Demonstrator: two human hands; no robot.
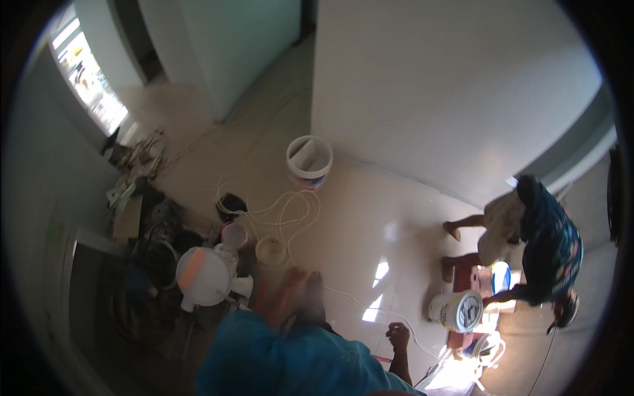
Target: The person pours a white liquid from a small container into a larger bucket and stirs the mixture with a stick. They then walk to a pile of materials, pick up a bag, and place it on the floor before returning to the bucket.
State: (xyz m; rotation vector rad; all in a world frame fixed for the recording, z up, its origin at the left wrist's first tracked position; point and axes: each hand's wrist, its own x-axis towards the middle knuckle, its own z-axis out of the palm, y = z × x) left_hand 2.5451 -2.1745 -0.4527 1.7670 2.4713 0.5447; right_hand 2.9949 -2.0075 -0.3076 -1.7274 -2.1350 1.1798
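My right hand (397, 334) is raised at my right side, its fingers curled in, with nothing visible in it. A thin white cord (370, 305) runs across the tiles beyond it. My left arm (284, 297) is a reddish-brown smear ahead of my blue sleeve; its fingers cannot be made out. Nearest to that arm are a small cream tub (271, 251) and a large round white lid or container top (203, 276). A bare foot (316, 284) shows beside the arm.
A white bucket (309, 162) stands by the wall corner, past loops of white cord (300, 211). Clutter (155, 231) lines the left wall. At right, a co-worker (551, 241) bends over a white pail (457, 311) near a reddish plank (460, 340) and a bright light (452, 376).
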